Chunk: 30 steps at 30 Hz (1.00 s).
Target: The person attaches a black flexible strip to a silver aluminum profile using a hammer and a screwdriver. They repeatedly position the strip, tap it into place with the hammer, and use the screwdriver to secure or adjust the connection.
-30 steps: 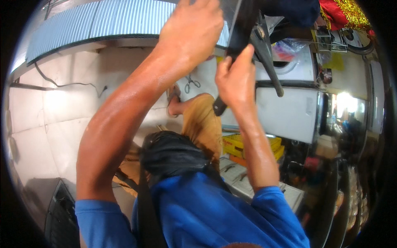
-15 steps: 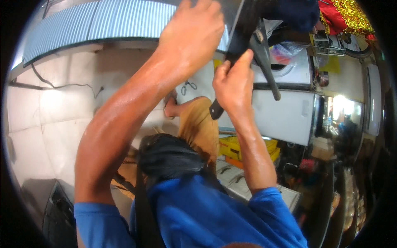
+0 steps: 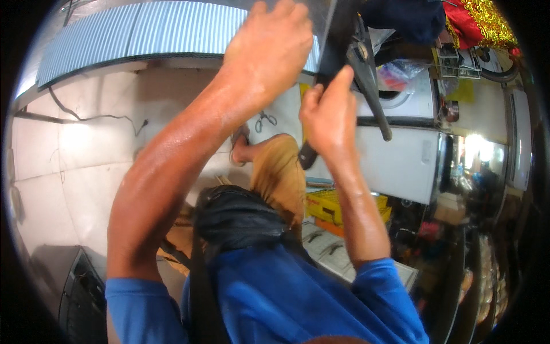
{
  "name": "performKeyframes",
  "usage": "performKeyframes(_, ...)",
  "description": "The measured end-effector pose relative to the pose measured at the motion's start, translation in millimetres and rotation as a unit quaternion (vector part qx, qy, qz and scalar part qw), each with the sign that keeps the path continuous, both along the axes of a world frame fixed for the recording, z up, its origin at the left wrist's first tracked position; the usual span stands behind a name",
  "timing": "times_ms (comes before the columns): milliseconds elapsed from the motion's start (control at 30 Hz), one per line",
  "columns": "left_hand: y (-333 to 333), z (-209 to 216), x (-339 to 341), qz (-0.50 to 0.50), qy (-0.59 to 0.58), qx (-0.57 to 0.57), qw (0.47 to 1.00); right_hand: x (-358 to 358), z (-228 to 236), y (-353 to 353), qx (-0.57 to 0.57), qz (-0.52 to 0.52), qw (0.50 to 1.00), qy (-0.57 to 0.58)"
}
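My left hand [image 3: 269, 43] reaches up to the finned light-blue metal panel [image 3: 189, 28] at the top. Its fingers curl inward near the picture's upper edge, and whatever they grip is hidden. My right hand [image 3: 331, 114] is closed around a long flat black bar [image 3: 333, 49], whose rounded lower end [image 3: 308, 156] sticks out below the fist. Just right of that hand, a dark bar-like handle [image 3: 373, 100] slants downward; whether it joins the held bar I cannot tell.
Scissors [image 3: 265, 121] lie on the pale tiled floor [image 3: 86, 189] by my foot [image 3: 240, 146]. A black cable with a plug [image 3: 137, 127] trails below the panel. To the right are a white appliance panel [image 3: 395, 160], a yellow box [image 3: 338, 207] and a plastic bag [image 3: 401, 74].
My right hand and the black bar have shifted slightly right, and the bar's lower end has turned. The left hand keeps nearly the same place. The whole view has moved a little.
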<state>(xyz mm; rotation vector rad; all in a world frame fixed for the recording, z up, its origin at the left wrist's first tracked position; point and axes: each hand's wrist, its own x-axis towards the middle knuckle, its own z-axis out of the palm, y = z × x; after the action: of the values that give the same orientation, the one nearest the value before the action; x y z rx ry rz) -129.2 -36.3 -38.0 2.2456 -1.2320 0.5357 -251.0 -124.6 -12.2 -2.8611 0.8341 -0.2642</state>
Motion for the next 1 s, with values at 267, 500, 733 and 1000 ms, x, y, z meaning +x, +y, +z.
performKeyframes(267,7.2,8.8,0.2,-0.025,0.003,0.05,0.998,-3.8,-15.4,1.5,-0.01,0.01,0.997,-0.08)
performKeyframes(500,4.3,3.9,3.1,-0.004,-0.03,0.034,0.999,0.6,-1.6,0.0,-0.02,0.021,0.999,-0.021)
performKeyframes(733,4.7,8.9,-0.1,-0.014,-0.005,0.054,0.998,-10.0,-30.2,1.2,-0.05,0.026,0.991,-0.121)
performKeyframes(1000,1.8,4.8,-2.0,-0.006,0.042,0.006,0.999,-4.9,-12.6,4.2,-0.014,0.012,0.997,-0.07)
